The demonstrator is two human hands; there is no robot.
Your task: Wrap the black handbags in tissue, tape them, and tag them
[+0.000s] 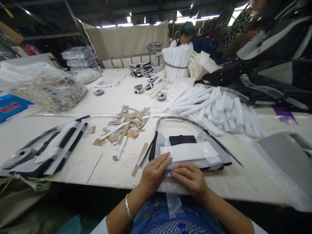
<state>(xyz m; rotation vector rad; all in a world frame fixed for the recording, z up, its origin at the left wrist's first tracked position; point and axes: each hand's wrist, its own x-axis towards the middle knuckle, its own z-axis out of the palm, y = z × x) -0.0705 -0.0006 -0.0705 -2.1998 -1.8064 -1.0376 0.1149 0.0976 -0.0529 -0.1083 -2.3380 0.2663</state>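
In front of me on the table lies a black handbag (187, 139) partly covered by translucent wrapping, with its dark strap arching behind it. Across its near side is a folded white foam sheet (180, 153), with clear film over its right end. My left hand (156, 170) is closed at the sheet's near left corner, fingers together on top of it. Close beside it, my right hand (191, 178) has its fingers curled, tips pressed at the sheet's near edge. A clear plastic strip (173, 198) hangs from between both hands over the table edge. My thumbs are mostly hidden.
Cardboard strips (126, 125) are heaped left of the bag. Another wrapped bag (48, 149) lies farther left. White foam rolls (214, 107) spread behind at right, near a bound upright bundle (177, 63). A grey panel (287, 159) lies right. A person (186, 32) is beyond the table.
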